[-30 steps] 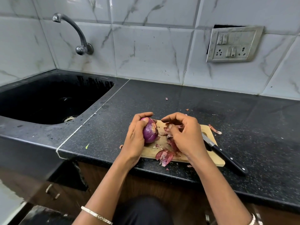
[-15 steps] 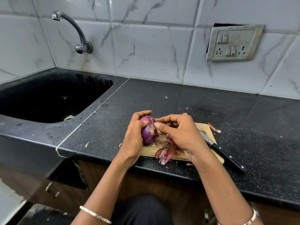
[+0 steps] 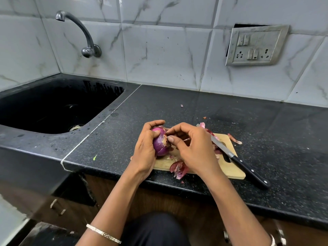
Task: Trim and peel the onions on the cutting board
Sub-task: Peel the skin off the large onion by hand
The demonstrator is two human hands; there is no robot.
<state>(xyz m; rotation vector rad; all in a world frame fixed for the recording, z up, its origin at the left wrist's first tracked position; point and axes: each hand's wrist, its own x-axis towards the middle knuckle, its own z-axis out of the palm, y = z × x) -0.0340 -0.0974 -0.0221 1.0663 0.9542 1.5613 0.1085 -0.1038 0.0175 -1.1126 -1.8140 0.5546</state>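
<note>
Now the left hand [image 3: 144, 151] grips the onion [image 3: 160, 143] over the board's [image 3: 229, 170] left end, while the right hand [image 3: 193, 148] pinches at loose skin on its trimmed end. Peels [image 3: 179, 168] litter the board and the knife [image 3: 237, 161] lies idle, so trimming looks done. Peeling seems partway; no other onions show.

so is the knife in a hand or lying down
Lying down. The knife rests across the cutting board with its handle on the counter; the right hand picks at the onion, which the left hand grips.
</note>
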